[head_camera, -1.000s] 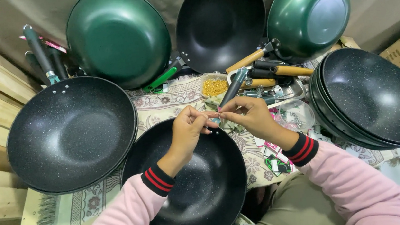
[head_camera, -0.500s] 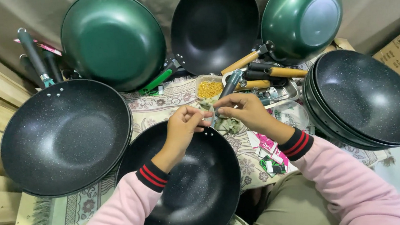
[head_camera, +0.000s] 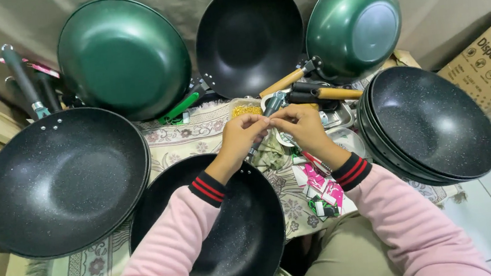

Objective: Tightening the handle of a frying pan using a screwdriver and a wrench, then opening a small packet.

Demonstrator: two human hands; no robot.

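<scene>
Where pans crowd rug, left hand (head_camera: 244, 137) touches right hand (head_camera: 300, 128) above black pan (head_camera: 218, 230) rim.

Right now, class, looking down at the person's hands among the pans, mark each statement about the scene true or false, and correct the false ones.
1. The left hand and right hand meet fingertip to fingertip above the patterned cloth. True.
2. Both sleeves are blue. False: they are pink with dark, red-striped cuffs.
3. A black pan rests in the person's lap. True.
4. The stack of black pans lies on the person's left. False: it is on the right.
</scene>
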